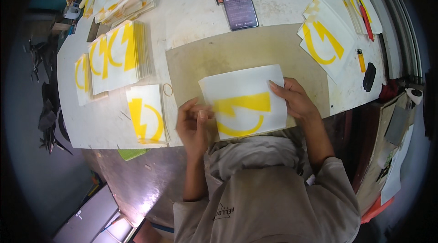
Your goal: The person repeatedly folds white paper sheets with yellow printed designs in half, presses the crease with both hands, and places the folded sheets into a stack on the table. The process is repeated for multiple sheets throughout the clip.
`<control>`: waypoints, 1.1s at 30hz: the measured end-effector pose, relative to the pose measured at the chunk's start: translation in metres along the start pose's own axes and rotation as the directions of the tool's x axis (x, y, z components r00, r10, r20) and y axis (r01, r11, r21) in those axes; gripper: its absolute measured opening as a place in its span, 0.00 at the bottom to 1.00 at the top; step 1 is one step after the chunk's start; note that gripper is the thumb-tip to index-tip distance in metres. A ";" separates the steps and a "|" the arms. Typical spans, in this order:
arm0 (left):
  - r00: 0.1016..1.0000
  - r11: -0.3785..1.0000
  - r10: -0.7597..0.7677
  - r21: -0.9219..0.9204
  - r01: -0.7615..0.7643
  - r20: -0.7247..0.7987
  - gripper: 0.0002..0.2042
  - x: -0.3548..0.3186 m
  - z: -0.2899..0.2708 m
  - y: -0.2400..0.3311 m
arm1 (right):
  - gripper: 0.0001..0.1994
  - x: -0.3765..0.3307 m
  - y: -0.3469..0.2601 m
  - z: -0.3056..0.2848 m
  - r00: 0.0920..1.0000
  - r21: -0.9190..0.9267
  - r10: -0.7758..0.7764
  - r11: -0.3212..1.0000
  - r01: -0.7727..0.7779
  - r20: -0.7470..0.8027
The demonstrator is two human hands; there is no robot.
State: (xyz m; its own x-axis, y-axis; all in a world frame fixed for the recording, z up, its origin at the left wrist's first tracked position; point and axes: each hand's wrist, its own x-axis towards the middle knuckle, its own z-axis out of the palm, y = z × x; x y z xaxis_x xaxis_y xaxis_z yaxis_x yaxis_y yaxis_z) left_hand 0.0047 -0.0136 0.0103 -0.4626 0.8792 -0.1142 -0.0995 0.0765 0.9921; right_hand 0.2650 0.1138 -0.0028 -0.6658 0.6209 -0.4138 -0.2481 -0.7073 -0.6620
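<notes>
A white paper sheet point(242, 83) with a yellow printed shape lies tilted in front of me, near the table's front edge. My right hand point(296, 98) grips its right side, thumb on top and the other fingers hidden underneath. Beside the left edge of the sheet is my left hand point(193, 124), its fingers loosely bent and apart with nothing held in them. Its fingertips are slightly blurred, so I cannot tell whether they touch the paper. Beneath lies a large beige board point(191, 60).
Left of the board are a small stack of printed sheets point(148, 113), a rubber band point(168, 90) and taller printed stacks point(114, 55). A phone point(237, 3) lies at the back. On the right are loose printed sheets point(324, 37), a red pen point(366, 20) and a yellow lighter point(361, 60).
</notes>
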 end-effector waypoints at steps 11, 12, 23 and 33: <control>0.935 0.943 -0.293 -0.102 0.317 0.201 0.12 0.014 0.014 0.015 | 0.17 0.006 -0.002 -0.002 0.996 0.052 -0.003 0.999 0.008 -0.093; 0.932 0.937 -0.298 -0.123 0.327 0.205 0.13 0.015 0.018 0.021 | 0.17 0.007 0.000 -0.001 0.995 0.049 -0.013 0.999 0.017 -0.094; 0.801 0.852 -0.328 -0.210 0.479 0.500 0.27 0.068 0.011 0.013 | 0.24 0.004 -0.029 0.001 0.945 -0.071 -0.270 0.955 0.287 0.186; 0.838 0.942 -0.323 0.066 0.329 0.439 0.23 0.052 0.012 0.014 | 0.14 -0.006 -0.024 -0.006 0.960 -0.599 -0.252 0.752 0.274 0.122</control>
State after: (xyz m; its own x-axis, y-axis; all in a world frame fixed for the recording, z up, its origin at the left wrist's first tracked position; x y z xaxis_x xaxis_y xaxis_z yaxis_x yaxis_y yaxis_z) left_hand -0.0099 0.0385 0.0191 0.0309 0.9188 -0.3935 -0.1881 0.3920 0.9005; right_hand 0.2793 0.1288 0.0124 -0.6626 0.7330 -0.1538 0.0526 -0.1593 -0.9858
